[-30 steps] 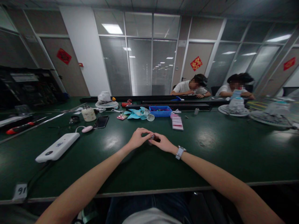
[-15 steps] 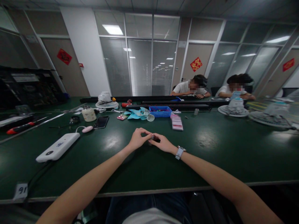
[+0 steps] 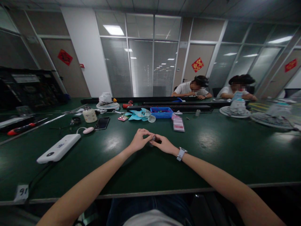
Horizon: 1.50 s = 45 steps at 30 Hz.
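At the middle of the green table, my left hand (image 3: 140,140) and my right hand (image 3: 164,143) meet fingertip to fingertip. Between them they pinch a small silvery metal piece (image 3: 153,138), mostly covered by the fingers, so its exact kind does not show. The thumbs and forefingers of both hands are closed round it, just above the table surface. A wristwatch with a pale strap (image 3: 181,154) is on my right wrist. Beyond the hands lie light-blue fan blades (image 3: 138,114) and a blue plastic bin (image 3: 161,113) with small parts and wires inside.
To the left are a white power bank (image 3: 58,148), a phone (image 3: 102,123), a patterned jar (image 3: 89,115) and a red-handled screwdriver (image 3: 21,129). Fan housings (image 3: 235,110) stand at the right. Long black bars (image 3: 169,108) cross the back. Two people sit opposite.
Hardly anything differs: both hands stay on the small metal piece in the same place, with only a very slight shift of the fingers.
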Each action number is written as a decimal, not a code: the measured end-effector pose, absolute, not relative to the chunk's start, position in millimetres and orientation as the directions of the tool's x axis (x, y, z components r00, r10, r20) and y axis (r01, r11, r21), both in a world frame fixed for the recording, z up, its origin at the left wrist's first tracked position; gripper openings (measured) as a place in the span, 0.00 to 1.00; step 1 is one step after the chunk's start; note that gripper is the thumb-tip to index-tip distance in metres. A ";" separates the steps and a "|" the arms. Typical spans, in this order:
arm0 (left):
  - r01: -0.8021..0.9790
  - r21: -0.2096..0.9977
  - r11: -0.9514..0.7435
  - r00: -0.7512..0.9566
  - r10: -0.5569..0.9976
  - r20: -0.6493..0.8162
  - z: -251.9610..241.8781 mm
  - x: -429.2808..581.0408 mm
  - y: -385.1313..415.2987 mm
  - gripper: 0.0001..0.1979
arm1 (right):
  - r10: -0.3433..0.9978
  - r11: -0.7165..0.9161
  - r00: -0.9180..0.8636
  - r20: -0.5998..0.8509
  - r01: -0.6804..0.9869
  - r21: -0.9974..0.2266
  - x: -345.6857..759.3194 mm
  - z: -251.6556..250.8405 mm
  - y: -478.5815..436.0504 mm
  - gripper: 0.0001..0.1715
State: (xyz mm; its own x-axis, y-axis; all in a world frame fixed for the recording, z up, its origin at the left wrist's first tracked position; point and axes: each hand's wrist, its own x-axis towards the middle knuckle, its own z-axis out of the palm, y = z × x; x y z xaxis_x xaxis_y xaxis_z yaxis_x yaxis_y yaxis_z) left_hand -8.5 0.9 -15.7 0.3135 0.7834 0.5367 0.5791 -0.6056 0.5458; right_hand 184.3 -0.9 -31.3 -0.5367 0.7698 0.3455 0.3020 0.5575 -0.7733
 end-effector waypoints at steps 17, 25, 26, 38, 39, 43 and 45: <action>0.591 0.591 -0.549 0.228 0.816 0.531 -14.5 -6.6 0.9 0.10 | 0.767 0.549 -0.550 0.331 0.293 -0.783 184.0 -26.8 -4.5 0.21; 0.571 0.564 -0.597 0.320 0.794 0.517 -13.3 -8.8 1.2 0.11 | 0.773 0.543 -0.544 0.327 0.300 -0.784 183.5 -27.7 -3.7 0.22; 0.572 0.565 -0.595 0.322 0.796 0.512 -13.6 -8.9 1.6 0.11 | 0.774 0.541 -0.542 0.328 0.296 -0.787 183.4 -28.2 -3.5 0.22; 0.580 0.608 -0.542 0.249 0.828 0.502 -16.2 -8.2 3.2 0.09 | 0.782 0.539 -0.536 0.319 0.324 -0.777 183.3 -24.7 -5.6 0.19; 0.578 0.614 -0.538 0.250 0.833 0.494 -15.9 -8.3 2.8 0.09 | 0.783 0.534 -0.538 0.313 0.321 -0.782 183.4 -24.3 -6.0 0.19; 0.572 0.625 -0.531 0.266 0.841 0.471 -11.6 -9.5 -0.2 0.10 | 0.791 0.516 -0.529 0.307 0.307 -0.800 184.4 -23.0 -7.0 0.18; 0.562 0.634 -0.532 0.281 0.843 0.459 -7.6 -9.7 -2.2 0.10 | 0.793 0.494 -0.538 0.286 0.295 -0.818 185.7 -20.9 -6.2 0.19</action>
State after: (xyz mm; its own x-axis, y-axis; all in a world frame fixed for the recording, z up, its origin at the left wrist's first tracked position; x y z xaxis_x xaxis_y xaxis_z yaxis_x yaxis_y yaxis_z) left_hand -9.7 -2.2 -7.6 0.2806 0.8432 0.4587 0.5617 -0.5317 0.6339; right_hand 185.7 -6.2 -20.9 -0.5379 0.7931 0.2857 0.2946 0.4944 -0.8178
